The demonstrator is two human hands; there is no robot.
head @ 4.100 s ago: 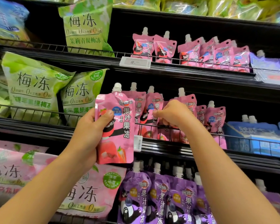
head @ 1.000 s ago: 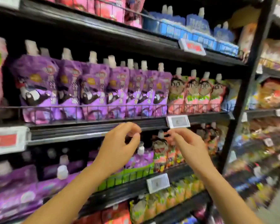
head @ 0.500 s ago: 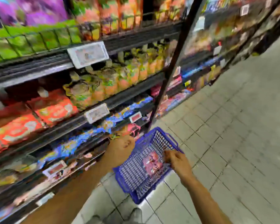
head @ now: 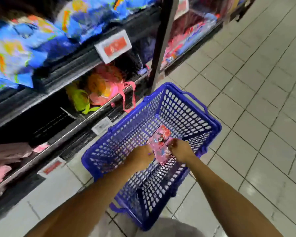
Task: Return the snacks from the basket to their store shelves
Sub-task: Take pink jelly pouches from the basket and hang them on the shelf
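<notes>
below, blue basket [head: 210, 124] sits on pale tiled floor [head: 256, 79] beside shelves [head: 85, 59].

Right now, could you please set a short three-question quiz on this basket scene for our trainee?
1. True or false: the blue basket stands on the tiled floor beside the shelves.
2. What do both hands reach for inside the basket? A) a green bottle B) a pink snack pouch C) a tin
3. Which hand is at the pouch's side nearer the shelves?

Key:
1. True.
2. B.
3. The left hand; the right hand is at the opposite side. Blur hides how firmly the fingers grip.
</notes>
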